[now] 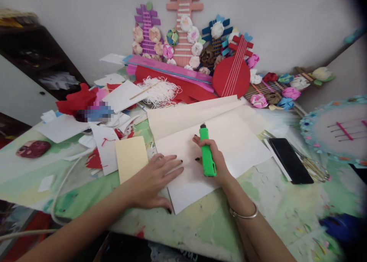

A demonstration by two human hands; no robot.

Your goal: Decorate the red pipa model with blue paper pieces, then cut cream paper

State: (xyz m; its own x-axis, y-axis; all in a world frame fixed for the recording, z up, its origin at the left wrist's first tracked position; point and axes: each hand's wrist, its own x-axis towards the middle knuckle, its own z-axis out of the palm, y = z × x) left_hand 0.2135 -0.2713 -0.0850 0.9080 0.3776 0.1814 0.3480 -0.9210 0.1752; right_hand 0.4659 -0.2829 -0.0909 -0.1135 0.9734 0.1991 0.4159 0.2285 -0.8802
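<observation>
My right hand (216, 160) is wrapped round a green utility knife (207, 155), its dark tip pointing away from me over the paper. Under it lies a large white sheet of paper (195, 183), with a creased, cream-tinted far part folded up along its back edge. My left hand (160, 181) rests with fingers spread on the sheet's left edge. Beside that hand is a pale yellow card (132, 157), close to the forearm. Whether the knife's blade is out is too small to tell.
Red, pink and white scraps (77, 101) and a tangle of white string (162, 91) crowd the back left. Paper-flower instruments, including a round red one (231, 76), lean along the wall. A black phone (291, 160) and scissors (315, 168) lie right. A white cable (61, 189) crosses the left.
</observation>
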